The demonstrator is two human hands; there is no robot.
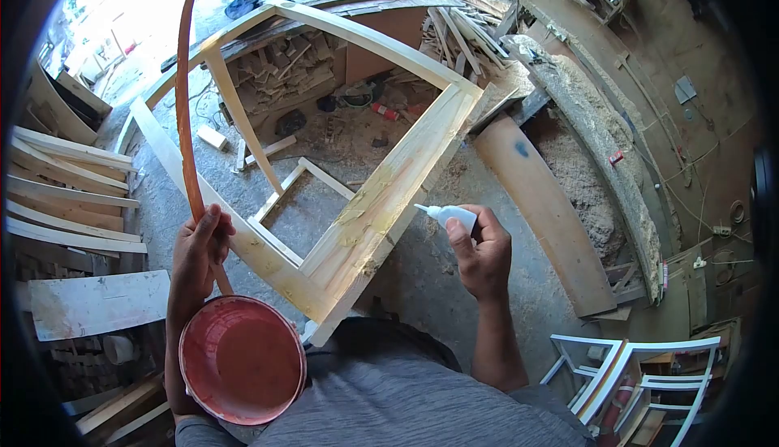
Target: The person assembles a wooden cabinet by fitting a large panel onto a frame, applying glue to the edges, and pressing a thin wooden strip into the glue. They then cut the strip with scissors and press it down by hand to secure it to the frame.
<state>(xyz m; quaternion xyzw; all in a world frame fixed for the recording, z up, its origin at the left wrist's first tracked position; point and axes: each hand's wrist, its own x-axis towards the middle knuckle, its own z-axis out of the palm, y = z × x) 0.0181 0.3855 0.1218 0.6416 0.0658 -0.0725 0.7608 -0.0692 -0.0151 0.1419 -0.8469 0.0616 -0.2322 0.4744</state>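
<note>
Head view: left grip (199,254) pinches wooden strip (184,106), right grip (481,256) clasps glue bottle (451,214).

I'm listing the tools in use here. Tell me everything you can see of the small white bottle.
The bottle is small, white and plastic-looking, with a tapered nozzle and no cap showing. It is held almost level in the air, with the nozzle pointing at the yellow-smeared rail of the wooden frame. The tip is close to the rail's edge, but I cannot tell if it touches. The right hand grips the body, and its fingers hide most of it.
</note>
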